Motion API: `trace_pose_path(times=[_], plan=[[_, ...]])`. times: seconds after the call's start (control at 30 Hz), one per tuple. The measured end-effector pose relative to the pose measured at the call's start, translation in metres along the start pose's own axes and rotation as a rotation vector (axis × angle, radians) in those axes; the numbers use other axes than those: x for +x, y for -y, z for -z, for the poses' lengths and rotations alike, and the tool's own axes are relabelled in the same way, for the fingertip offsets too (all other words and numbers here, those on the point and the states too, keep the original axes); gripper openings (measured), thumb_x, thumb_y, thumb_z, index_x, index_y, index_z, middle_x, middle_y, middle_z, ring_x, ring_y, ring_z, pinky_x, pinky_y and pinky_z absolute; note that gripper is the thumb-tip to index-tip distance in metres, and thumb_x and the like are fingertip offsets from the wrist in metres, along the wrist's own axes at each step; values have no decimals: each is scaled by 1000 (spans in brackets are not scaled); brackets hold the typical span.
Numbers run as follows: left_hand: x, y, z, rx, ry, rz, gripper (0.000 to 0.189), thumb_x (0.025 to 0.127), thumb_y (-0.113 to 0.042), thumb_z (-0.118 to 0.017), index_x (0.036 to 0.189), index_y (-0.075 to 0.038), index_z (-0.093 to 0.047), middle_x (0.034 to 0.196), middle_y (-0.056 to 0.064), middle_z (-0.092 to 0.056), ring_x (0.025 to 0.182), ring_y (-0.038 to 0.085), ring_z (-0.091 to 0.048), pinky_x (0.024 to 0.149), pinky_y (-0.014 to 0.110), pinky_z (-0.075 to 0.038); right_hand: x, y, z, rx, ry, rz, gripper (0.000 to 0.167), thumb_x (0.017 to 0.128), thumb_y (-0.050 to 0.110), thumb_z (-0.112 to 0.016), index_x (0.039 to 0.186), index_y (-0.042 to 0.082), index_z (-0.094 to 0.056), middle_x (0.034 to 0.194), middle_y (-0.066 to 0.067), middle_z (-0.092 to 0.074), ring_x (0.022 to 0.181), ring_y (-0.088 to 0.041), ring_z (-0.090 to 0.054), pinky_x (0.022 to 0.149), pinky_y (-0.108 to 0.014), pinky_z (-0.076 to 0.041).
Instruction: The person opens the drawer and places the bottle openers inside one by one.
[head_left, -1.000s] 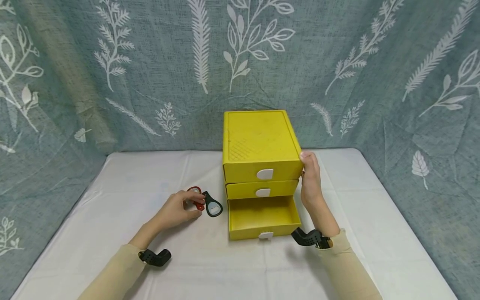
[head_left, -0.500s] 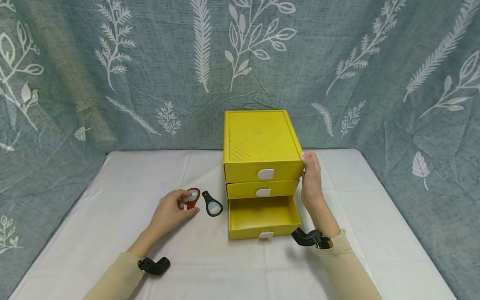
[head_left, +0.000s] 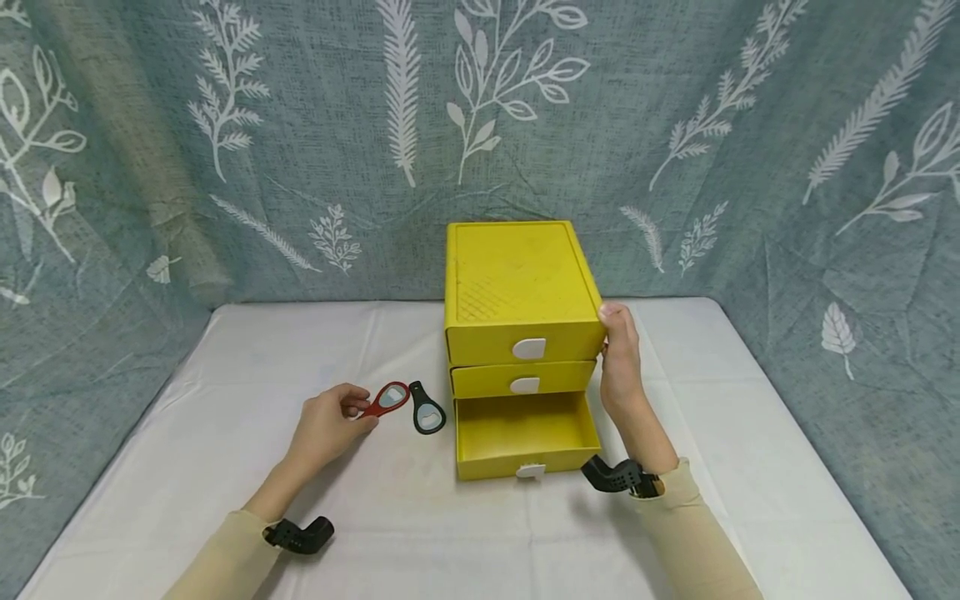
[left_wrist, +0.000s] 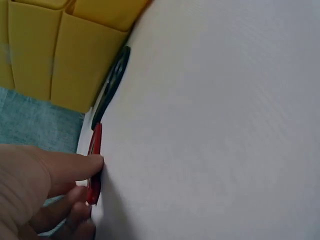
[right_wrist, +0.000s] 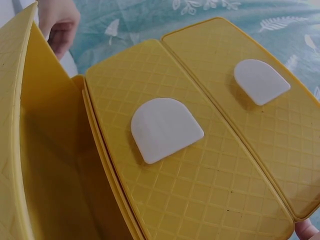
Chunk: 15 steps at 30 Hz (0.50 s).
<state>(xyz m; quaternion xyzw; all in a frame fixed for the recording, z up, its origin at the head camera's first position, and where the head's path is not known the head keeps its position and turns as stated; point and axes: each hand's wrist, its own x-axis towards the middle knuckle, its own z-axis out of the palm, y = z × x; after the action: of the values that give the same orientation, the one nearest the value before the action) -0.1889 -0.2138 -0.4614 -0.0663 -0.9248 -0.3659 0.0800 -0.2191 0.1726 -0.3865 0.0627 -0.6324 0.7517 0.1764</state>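
My left hand (head_left: 326,425) pinches the handle end of a red bottle opener (head_left: 392,397) between thumb and fingers. The opener lies low over the white cloth, its ringed head pointing right and away. A black bottle opener (head_left: 428,415) lies just right of it, and the left wrist view shows the red opener (left_wrist: 96,142) end to end with the black one (left_wrist: 112,85). My right hand (head_left: 622,362) rests along the right side of a yellow drawer cabinet (head_left: 521,271), thumb near its upper front corner. The bottom drawer (head_left: 528,429) is pulled out, with nothing in it.
Two upper drawers with white tab handles (head_left: 529,348) are closed above the pulled-out one. The cabinet stands at the back middle of a table with a white cloth (head_left: 420,533). A blue-green leaf-patterned curtain (head_left: 315,125) hangs behind and at both sides.
My left hand has drawn back to the left, its hold ending at the red opener's handle end. The red opener has turned so its head points right. My right hand has stayed put.
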Motion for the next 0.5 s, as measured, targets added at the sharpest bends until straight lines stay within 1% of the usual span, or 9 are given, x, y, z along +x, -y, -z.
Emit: trace_pose_path(times=[0.13,0.23,0.4,0.5], plan=[[-3,-1,5,86,11,13,24,79,-16,-81,98,-2,-76,89,6,-68,81,22,-61,70,39,-47,0,0,0,-3,1,-6,22,94,34,-48,99,12,-46,102,-4,-45,95,-20,-41,85,-36,-29],[-2,-1,6,112,33,10,17,80,-17,-81,90,-4,-77,83,4,-64,77,20,-57,66,37,-45,1,-1,0,-5,1,-7,23,94,34,-48,100,13,-46,102,-4,-45,96,-20,-41,86,-37,-29],[1,-1,6,131,80,-36,13,82,-13,-79,87,-3,-72,76,1,-59,70,16,-52,61,35,-42,1,-1,1,-10,0,-5,24,94,35,-48,100,12,-46,102,-5,-45,96,-21,-42,86,-37,-29],[2,-1,5,148,74,-78,14,81,-11,-79,87,-4,-69,72,-2,-60,66,15,-53,60,35,-43,2,-2,1,-13,-3,-8,24,94,35,-48,100,12,-46,102,-5,-45,96,-20,-42,86,-36,-29]])
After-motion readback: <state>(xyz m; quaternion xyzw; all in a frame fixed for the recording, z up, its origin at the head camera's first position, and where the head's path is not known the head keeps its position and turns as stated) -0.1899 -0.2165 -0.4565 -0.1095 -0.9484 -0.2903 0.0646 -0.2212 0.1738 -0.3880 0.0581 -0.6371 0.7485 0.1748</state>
